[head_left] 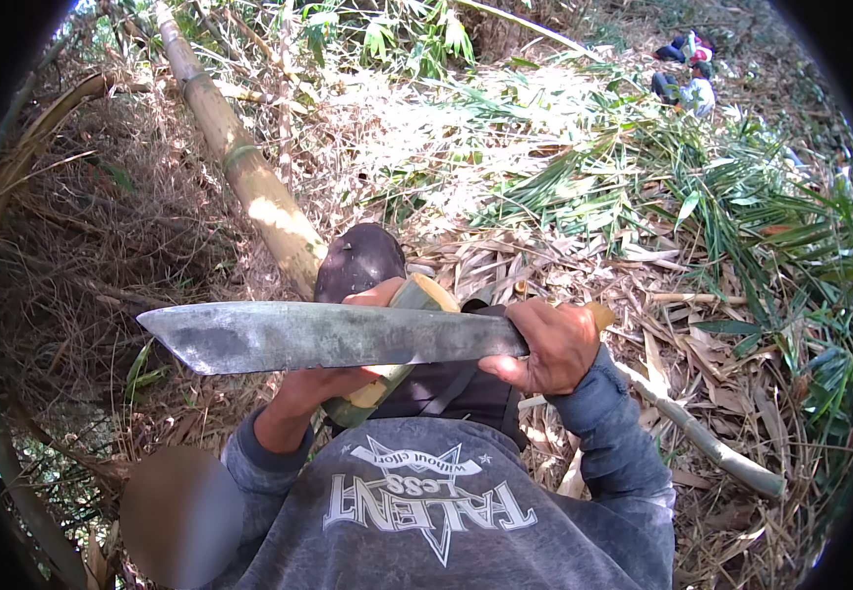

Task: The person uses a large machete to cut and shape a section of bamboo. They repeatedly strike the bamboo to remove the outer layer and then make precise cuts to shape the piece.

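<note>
My right hand [552, 346] is closed round the handle of a machete, whose yellowish butt sticks out past the fist. The broad, dull grey machete blade [328, 332] reaches level to the left, its slanted tip beyond my left hand. Behind the blade, my left hand [310, 391] grips a short section of green bamboo [355, 405] with pale cut faces. The blade hides the middle of this piece and most of my left fingers. Whether blade and bamboo touch, I cannot tell. The bamboo is tilted over my lap, close to my dark-covered knee [362, 258].
A thick bamboo stem [249, 172] slants from the far left down toward my knee. Cut green leaves [584, 177] lie heaped ahead and right. A thinner pole [711, 442] rests on dry leaves at my right. Two people [694, 90] sit at the far right.
</note>
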`<move>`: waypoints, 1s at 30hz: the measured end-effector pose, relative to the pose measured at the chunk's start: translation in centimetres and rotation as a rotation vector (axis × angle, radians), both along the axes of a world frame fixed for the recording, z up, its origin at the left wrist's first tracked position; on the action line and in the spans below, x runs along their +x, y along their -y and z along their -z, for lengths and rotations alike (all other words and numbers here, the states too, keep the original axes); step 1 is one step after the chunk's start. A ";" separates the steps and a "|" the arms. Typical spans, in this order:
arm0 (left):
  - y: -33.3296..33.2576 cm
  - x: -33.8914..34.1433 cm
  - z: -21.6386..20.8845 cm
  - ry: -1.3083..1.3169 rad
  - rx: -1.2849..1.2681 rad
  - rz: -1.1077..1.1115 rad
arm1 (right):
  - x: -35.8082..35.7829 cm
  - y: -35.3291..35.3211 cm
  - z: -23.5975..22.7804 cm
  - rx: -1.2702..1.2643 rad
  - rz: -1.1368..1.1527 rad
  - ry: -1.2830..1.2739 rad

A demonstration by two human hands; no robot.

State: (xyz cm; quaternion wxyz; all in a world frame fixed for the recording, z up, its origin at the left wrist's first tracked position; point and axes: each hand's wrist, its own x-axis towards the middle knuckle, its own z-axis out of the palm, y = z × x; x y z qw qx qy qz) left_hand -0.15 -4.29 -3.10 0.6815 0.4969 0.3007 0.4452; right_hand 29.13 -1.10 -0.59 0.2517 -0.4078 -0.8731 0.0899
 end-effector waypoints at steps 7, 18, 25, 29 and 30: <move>0.4 -0.3 -1.6 -0.289 -0.039 -0.031 | -0.7 -0.9 1.1 -0.098 -0.072 -0.071; -3.1 0.8 -4.1 -0.417 -0.173 0.040 | 13.0 -0.2 15.2 -0.404 0.802 -0.231; -4.3 3.8 -5.1 -0.617 -0.099 0.072 | 5.0 0.0 3.8 -0.042 0.231 -0.201; -2.3 2.2 -0.6 -0.343 -0.039 0.025 | 1.7 -0.6 0.5 0.011 0.047 -0.183; -2.3 1.6 0.1 -0.265 -0.078 0.040 | 1.3 -0.7 0.2 0.020 0.023 -0.160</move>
